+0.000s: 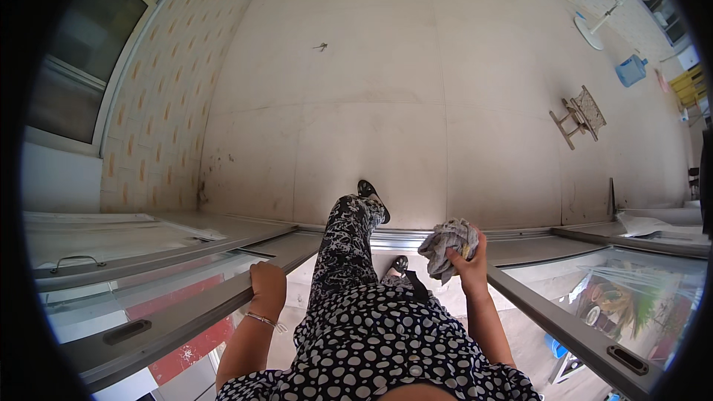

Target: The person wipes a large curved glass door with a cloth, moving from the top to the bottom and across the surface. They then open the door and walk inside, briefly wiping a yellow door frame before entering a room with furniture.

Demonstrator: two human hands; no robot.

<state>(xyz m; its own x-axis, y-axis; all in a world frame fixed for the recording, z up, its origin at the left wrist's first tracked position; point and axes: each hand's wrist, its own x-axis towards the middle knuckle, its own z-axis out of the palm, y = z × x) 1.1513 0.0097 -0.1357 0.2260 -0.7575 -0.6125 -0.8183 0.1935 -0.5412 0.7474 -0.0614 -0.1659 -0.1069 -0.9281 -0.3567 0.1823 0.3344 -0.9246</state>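
Observation:
My right hand (471,267) holds a crumpled grey cloth (450,248) in front of my body, over the door track. My left hand (268,285) is curled around the edge of the left metal-framed sliding door (206,307); its fingertips are hidden behind the frame. The right sliding door (562,312) stands to the right of my right forearm, apart from it. Between the two doors runs the metal threshold track (398,240). One of my feet, in a black shoe (374,199), is past the track, and the other shoe (398,264) is on the near side.
Light floor tiles (362,139) stretch ahead. To the right are a small folding stool (582,117), a blue water jug (632,71) and a standing fan (613,8). A small object (321,47) lies on the floor. A tiled wall (167,100) with a window (89,61) bounds the left.

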